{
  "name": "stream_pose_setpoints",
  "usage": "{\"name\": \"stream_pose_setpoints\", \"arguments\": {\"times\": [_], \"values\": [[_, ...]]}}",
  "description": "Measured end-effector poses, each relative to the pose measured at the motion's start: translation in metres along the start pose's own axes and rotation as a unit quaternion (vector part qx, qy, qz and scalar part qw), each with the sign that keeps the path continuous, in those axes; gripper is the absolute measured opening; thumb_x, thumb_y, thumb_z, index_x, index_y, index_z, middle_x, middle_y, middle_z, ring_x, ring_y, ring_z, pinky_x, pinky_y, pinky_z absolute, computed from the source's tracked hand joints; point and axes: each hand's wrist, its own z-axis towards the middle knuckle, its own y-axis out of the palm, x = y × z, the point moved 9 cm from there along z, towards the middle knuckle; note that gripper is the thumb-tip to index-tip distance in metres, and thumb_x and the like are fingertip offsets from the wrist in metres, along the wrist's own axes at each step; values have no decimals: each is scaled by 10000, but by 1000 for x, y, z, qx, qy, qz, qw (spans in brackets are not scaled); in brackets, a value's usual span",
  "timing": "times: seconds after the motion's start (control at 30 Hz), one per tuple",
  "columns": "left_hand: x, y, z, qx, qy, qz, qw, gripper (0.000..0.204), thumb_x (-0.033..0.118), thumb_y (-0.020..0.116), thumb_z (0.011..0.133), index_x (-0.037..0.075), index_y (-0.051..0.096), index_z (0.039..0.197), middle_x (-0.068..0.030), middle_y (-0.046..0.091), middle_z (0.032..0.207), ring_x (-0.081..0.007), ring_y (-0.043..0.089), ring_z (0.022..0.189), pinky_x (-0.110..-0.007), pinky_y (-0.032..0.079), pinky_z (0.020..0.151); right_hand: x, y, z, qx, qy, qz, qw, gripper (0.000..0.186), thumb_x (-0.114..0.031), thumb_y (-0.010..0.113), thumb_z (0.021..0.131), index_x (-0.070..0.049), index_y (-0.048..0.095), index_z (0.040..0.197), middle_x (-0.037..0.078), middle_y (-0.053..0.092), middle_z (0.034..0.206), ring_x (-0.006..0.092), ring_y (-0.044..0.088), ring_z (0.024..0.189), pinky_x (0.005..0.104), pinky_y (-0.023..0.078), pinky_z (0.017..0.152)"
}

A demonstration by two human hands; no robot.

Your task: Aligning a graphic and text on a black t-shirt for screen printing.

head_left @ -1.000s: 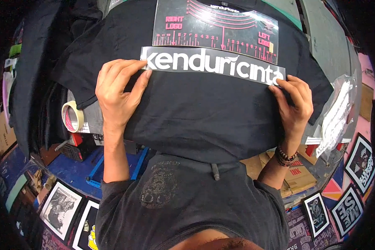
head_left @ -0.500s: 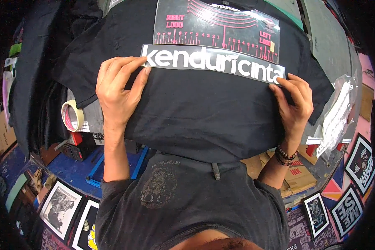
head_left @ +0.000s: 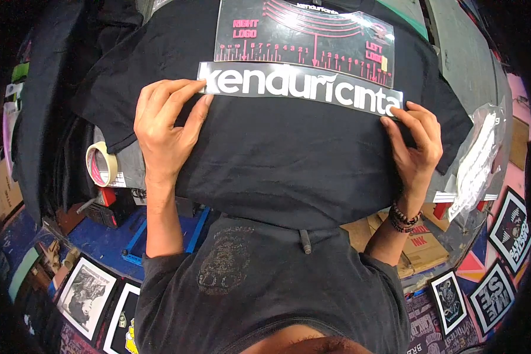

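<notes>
A black T-shirt lies spread on a grey work surface before me. Across its chest sits a long clear transfer strip with white lettering. My left hand pinches the strip's left end between thumb and fingers, and my right hand pinches its right end. Just beyond the strip, almost touching its far edge, rests a clear placement ruler with pink scale marks and curved lines. A dark beaded bracelet circles my right wrist.
A roll of masking tape stands left of my left forearm. On the right lies a clear plastic bag with white-printed strips. Dark fabric hangs at the left. Below are a cardboard box and framed prints.
The strip and ruler appear very slightly farther left in the picture, as do both hands. Both hands keep their hold on the strip's ends.
</notes>
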Motion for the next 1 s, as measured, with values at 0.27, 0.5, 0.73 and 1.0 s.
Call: {"name": "stream_pose_setpoints", "arguments": {"times": [0.27,0.5,0.73,1.0], "values": [[0,0,0,-1,-2,5,1000,238,66,870,784,52,800,1011,-58,745,952,-253,673,912,-376,535,802,0,0,-1,2,0,-5,1000,287,-103,917,750,-83,800,1011,65,722,933,270,716,1022,383,505,855],[0,0,1,-1,-4,4,1000,233,73,873,782,50,802,1003,-58,742,944,-253,671,908,-379,533,800,0,-1,-1,2,-1,-9,1000,292,-103,918,748,-84,802,1016,64,720,931,273,715,1025,390,507,864],[1,0,1,-1,1,8,1000,223,74,870,784,47,800,994,-60,742,942,-260,671,906,-380,534,797,1,-1,-1,4,3,2,1000,290,-99,917,748,-80,803,1014,67,717,931,276,714,1030,393,507,876],[2,0,1,-2,0,7,1000,224,69,868,785,44,797,996,-62,743,947,-259,672,913,-383,536,804,2,-1,-2,4,6,3,1000,286,-103,917,751,-76,801,1011,67,715,933,281,711,1034,392,505,875]]}}
